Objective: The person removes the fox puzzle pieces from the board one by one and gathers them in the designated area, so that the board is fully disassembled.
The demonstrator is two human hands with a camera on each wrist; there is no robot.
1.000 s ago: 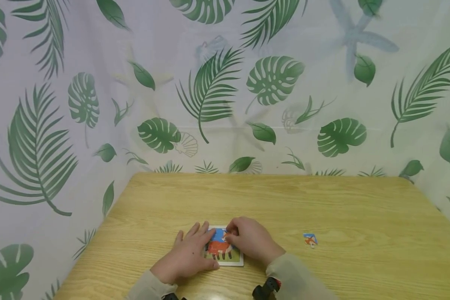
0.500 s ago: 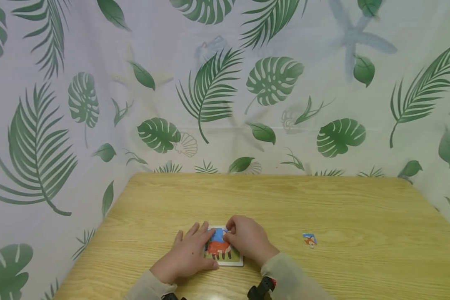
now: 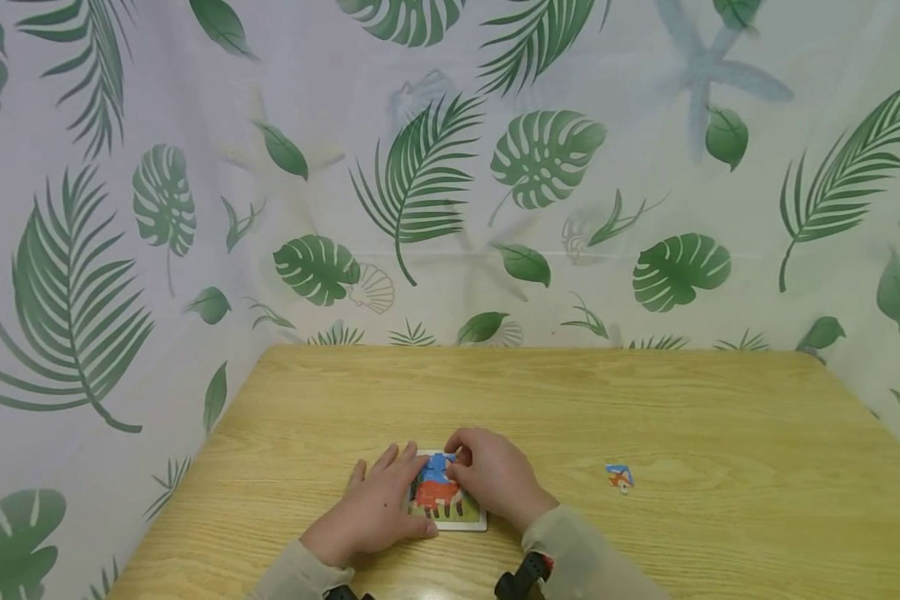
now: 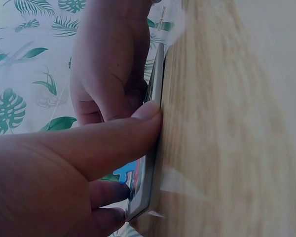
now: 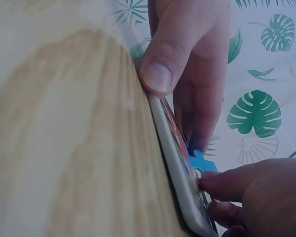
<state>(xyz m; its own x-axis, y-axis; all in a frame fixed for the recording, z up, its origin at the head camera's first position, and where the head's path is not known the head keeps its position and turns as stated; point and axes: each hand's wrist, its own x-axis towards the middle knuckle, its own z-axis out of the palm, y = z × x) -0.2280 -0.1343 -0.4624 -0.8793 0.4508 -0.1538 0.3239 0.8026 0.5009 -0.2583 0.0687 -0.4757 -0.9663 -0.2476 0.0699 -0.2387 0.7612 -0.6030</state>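
Note:
A small jigsaw puzzle (image 3: 438,498) in a white-edged tray lies on the table, with a red animal with dark legs against blue and green. My left hand (image 3: 381,506) rests over its left side, fingers spread, thumb pressing the near edge. At the upper right of the puzzle, my right hand (image 3: 498,475) pinches a blue puzzle piece (image 5: 203,162) between thumb and fingers. That piece stands tilted up from the picture in the right wrist view, close to a left fingertip. The right fingers hide much of the puzzle's upper right corner.
A loose puzzle piece (image 3: 619,477) with an orange fox-like face on blue lies on the table (image 3: 720,433) to the right. A leaf-printed cloth (image 3: 450,317) hangs behind the table and along both sides.
My right hand has shifted slightly left and away from me along the puzzle's upper edge, still pinching the piece. The left hand and the loose piece stay put.

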